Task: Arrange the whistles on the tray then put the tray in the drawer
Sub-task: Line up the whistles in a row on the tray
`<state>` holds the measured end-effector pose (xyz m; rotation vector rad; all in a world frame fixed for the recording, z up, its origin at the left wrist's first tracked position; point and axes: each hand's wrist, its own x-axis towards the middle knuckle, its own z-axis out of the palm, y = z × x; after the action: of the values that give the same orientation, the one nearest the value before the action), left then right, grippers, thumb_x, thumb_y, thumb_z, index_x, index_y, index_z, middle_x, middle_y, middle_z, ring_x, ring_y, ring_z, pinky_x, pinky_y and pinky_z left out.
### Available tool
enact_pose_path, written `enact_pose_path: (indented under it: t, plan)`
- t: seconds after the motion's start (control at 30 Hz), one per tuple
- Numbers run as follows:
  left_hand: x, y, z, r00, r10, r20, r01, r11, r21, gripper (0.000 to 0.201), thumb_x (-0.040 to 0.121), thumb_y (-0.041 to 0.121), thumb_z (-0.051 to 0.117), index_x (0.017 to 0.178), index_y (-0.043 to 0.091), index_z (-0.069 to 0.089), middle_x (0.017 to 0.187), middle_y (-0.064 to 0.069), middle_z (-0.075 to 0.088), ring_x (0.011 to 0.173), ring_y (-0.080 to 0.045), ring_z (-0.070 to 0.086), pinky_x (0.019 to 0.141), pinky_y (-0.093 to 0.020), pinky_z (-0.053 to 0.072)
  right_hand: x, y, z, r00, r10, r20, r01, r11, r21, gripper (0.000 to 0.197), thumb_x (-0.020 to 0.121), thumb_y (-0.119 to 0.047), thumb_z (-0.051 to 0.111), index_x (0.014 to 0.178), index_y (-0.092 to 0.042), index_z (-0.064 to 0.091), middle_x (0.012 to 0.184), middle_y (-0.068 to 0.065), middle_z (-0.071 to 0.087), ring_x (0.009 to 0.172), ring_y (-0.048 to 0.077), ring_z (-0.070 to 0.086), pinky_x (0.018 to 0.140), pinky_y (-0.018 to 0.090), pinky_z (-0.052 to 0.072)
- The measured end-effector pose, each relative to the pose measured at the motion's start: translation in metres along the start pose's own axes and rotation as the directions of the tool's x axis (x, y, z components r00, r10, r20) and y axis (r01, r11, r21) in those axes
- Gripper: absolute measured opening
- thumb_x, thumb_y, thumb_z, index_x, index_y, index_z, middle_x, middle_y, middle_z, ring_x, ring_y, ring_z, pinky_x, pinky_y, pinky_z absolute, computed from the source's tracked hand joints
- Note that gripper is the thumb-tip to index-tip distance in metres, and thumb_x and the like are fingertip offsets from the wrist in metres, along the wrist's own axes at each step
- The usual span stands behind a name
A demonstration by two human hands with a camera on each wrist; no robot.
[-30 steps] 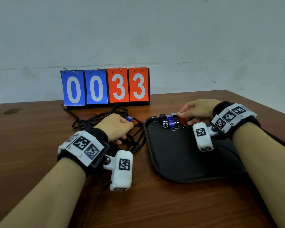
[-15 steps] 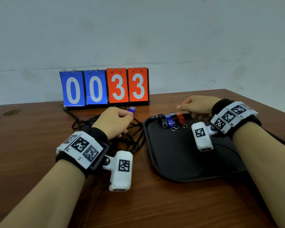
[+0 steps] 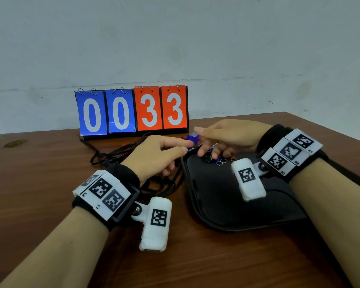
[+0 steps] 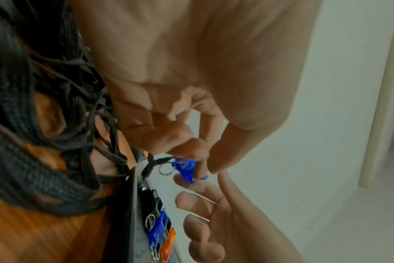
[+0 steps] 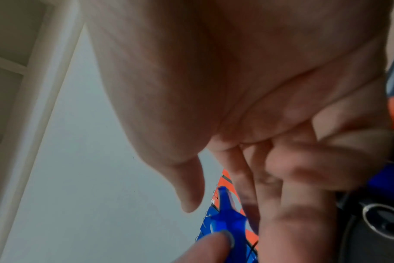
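Note:
My left hand [image 3: 186, 146] pinches a blue whistle [image 3: 192, 139] between thumb and forefinger, just above the far left corner of the black tray [image 3: 216, 200]. In the left wrist view the blue whistle [image 4: 187, 169] still carries its key ring [image 4: 167, 169] and a black cord. My right hand [image 3: 202, 142] reaches in from the right with fingers spread around the whistle; its thumb [image 5: 189, 192] stands apart from the blue whistle [image 5: 225, 218]. A black whistle [image 4: 148, 201], a blue whistle [image 4: 157, 229] and an orange whistle [image 4: 169, 242] lie in a row on the tray, mostly hidden under my right hand in the head view.
A flip scoreboard [image 3: 131, 111] reading 0033 stands at the back by the wall. A tangle of black lanyards [image 3: 121, 156] lies on the wooden table [image 3: 40, 183] left of the tray. The table's right edge runs close behind my right wrist.
My left hand lifted the blue whistle off the lanyard pile and carried it right. My right hand left the red whistle on the tray and moved left to meet it.

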<state>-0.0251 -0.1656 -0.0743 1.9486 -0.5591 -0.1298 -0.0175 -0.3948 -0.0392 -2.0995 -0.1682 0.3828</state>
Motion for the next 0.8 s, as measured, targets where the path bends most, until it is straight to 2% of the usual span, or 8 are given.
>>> enact_pose_path:
  t: [0.07, 0.2, 0.37, 0.47, 0.57, 0.67, 0.73, 0.8]
  plan:
    - [-0.002, 0.002, 0.003, 0.999, 0.025, 0.026, -0.025, 1.000, 0.008, 0.026, 0.100, 0.024, 0.061, 0.121, 0.032, 0.072, 0.054, 0.009, 0.059, 0.048, -0.002, 0.051, 0.052, -0.020, 0.046, 0.000, 0.000, 0.004, 1.000, -0.017, 0.019, 0.017, 1.000, -0.004, 0.048, 0.097, -0.053, 0.050, 0.120, -0.015, 0.066, 0.104, 0.007, 0.075, 0.070, 0.009, 0.062, 0.051, 0.016, 0.045]
    - [-0.003, 0.004, 0.005, 0.996, 0.024, 0.080, -0.023, 1.000, -0.013, 0.028, 0.100, 0.020, 0.061, 0.124, 0.029, 0.071, 0.051, 0.009, 0.057, 0.046, -0.003, 0.050, 0.049, -0.018, 0.044, 0.000, 0.001, 0.005, 0.999, -0.043, 0.012, 0.043, 0.999, 0.029, 0.036, 0.097, -0.042, 0.058, 0.114, -0.013, 0.069, 0.108, 0.009, 0.075, 0.079, 0.012, 0.066, 0.059, 0.017, 0.050]
    - [-0.002, 0.006, 0.003, 0.995, -0.028, 0.100, 0.029, 1.000, -0.005, 0.031, 0.100, 0.018, 0.059, 0.124, 0.035, 0.070, 0.056, 0.001, 0.058, 0.051, -0.014, 0.054, 0.055, -0.024, 0.048, 0.000, 0.001, 0.005, 0.999, -0.028, -0.021, 0.029, 0.997, 0.066, 0.025, 0.099, -0.031, 0.059, 0.114, -0.012, 0.067, 0.107, 0.011, 0.076, 0.076, 0.014, 0.067, 0.064, 0.022, 0.051]
    - [-0.002, 0.007, 0.000, 0.997, -0.055, -0.052, 0.056, 0.998, 0.021, 0.031, 0.102, 0.017, 0.053, 0.113, 0.037, 0.075, 0.064, 0.001, 0.063, 0.055, -0.010, 0.058, 0.056, -0.022, 0.049, -0.002, 0.002, 0.001, 0.996, -0.013, -0.085, 0.021, 0.994, 0.104, 0.019, 0.099, -0.027, 0.060, 0.109, -0.012, 0.064, 0.107, 0.012, 0.076, 0.074, 0.014, 0.067, 0.062, 0.022, 0.051]
    - [0.000, 0.004, -0.008, 0.970, -0.048, -0.240, 0.057, 0.998, 0.030, 0.031, 0.101, 0.016, 0.053, 0.102, 0.035, 0.077, 0.087, 0.007, 0.072, 0.059, -0.003, 0.058, 0.054, -0.017, 0.049, -0.005, 0.005, -0.011, 0.990, -0.012, -0.137, 0.034, 0.987, 0.157, 0.023, 0.097, -0.027, 0.064, 0.110, -0.009, 0.062, 0.110, 0.016, 0.074, 0.076, 0.017, 0.068, 0.061, 0.023, 0.053]
    - [0.003, 0.002, -0.015, 0.942, -0.027, -0.334, 0.032, 0.999, 0.010, 0.026, 0.098, 0.013, 0.057, 0.102, 0.031, 0.076, 0.095, 0.011, 0.074, 0.062, -0.003, 0.058, 0.055, -0.017, 0.050, -0.008, 0.009, -0.021, 0.981, -0.036, -0.190, 0.083, 0.966, 0.243, 0.016, 0.096, -0.021, 0.065, 0.108, -0.010, 0.061, 0.105, 0.015, 0.074, 0.075, 0.017, 0.069, 0.068, 0.026, 0.054]
    - [0.005, -0.002, -0.018, 0.927, -0.025, -0.374, 0.035, 0.999, 0.019, 0.023, 0.097, 0.013, 0.059, 0.103, 0.029, 0.075, 0.094, 0.012, 0.072, 0.075, -0.003, 0.062, 0.066, -0.019, 0.052, -0.008, 0.010, -0.026, 0.977, -0.052, -0.205, 0.111, 0.951, 0.290, 0.013, 0.097, -0.020, 0.063, 0.107, -0.012, 0.064, 0.097, 0.012, 0.073, 0.079, 0.018, 0.070, 0.073, 0.027, 0.056]
    - [0.007, -0.007, -0.020, 0.923, -0.041, -0.382, 0.069, 0.996, 0.060, 0.020, 0.096, 0.018, 0.060, 0.105, 0.030, 0.074, 0.101, 0.012, 0.070, 0.093, -0.003, 0.062, 0.085, -0.026, 0.052, -0.008, 0.012, -0.029, 0.975, -0.054, -0.214, 0.123, 0.937, 0.327, 0.015, 0.099, -0.020, 0.059, 0.112, -0.013, 0.065, 0.093, 0.010, 0.073, 0.087, 0.021, 0.072, 0.073, 0.026, 0.059]
